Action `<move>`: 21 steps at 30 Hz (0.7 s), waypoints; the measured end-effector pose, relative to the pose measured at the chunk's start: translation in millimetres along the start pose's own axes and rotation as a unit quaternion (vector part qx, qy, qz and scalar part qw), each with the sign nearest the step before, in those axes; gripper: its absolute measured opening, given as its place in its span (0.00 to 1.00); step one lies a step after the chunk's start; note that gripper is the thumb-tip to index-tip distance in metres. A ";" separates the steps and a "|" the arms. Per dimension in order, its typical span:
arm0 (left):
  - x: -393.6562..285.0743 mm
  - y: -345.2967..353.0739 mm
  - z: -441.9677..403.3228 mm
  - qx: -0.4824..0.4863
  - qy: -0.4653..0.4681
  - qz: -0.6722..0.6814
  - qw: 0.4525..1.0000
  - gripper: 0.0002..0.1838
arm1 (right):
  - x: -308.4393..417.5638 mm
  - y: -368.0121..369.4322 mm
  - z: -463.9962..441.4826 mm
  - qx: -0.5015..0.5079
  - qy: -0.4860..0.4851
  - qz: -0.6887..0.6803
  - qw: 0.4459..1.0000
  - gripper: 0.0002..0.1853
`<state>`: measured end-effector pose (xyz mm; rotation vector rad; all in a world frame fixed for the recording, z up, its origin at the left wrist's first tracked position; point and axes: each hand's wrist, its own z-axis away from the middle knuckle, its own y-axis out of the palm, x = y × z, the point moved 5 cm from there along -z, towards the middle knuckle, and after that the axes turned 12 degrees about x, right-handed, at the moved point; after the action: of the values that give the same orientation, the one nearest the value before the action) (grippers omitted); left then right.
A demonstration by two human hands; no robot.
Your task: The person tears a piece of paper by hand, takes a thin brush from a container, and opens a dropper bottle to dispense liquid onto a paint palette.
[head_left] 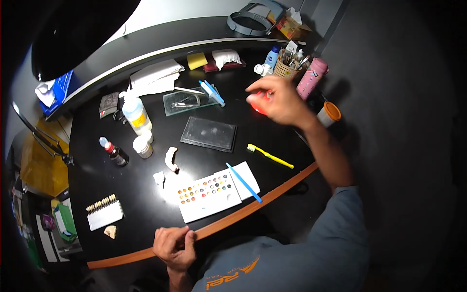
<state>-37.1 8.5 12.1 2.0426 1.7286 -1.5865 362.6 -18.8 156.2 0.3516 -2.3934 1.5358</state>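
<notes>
My left hand rests at the wooden front edge of the black table, its fingers loosely curled with nothing visible in them. My right hand is over a red round object at the back right and partly hides it. Its fingers are bent, and a gap shows between thumb and forefinger. Between my hands lie a white palette with several coloured paint wells and a white pad. A blue pen-like tool crosses the pad. A yellow toothbrush lies to the right.
Around them are a dark flat box, glass slab, squeeze bottle, white jar, dropper bottle, curved pale piece, and tooth shade guide. A brush basket, pink bottle and orange-lidded jar stand right.
</notes>
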 end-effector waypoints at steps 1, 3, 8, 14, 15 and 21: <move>-6.8 2.5 -1.0 -0.007 -0.005 -0.011 1.000 0.04 | -20.8 -18.2 -3.6 0.003 0.020 0.009 1.000 0.10; -9.6 12.0 4.1 -0.002 -0.014 -0.016 1.000 0.04 | -70.9 -55.8 -15.7 0.003 0.089 0.109 0.990 0.09; -9.5 22.5 2.4 -0.051 -0.034 -0.050 0.997 0.10 | -184.3 -158.2 -73.4 0.009 0.176 0.183 0.967 0.10; -7.1 29.7 -0.2 -0.119 -0.079 -0.141 0.980 0.18 | -326.2 -220.2 -139.8 -0.039 0.304 0.326 0.894 0.15; -13.4 27.4 -8.5 -0.109 -0.057 -0.153 0.981 0.17 | -344.0 -221.0 -147.4 -0.046 0.321 0.336 0.884 0.15; -23.0 31.3 -26.2 -0.182 -0.042 -0.188 0.964 0.19 | -408.9 -217.5 -170.6 -0.068 0.349 0.195 0.914 0.22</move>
<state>6.5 -4.5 23.4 1.5270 2.2712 -1.2730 836.2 70.8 262.1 -0.6424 -2.0191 1.3107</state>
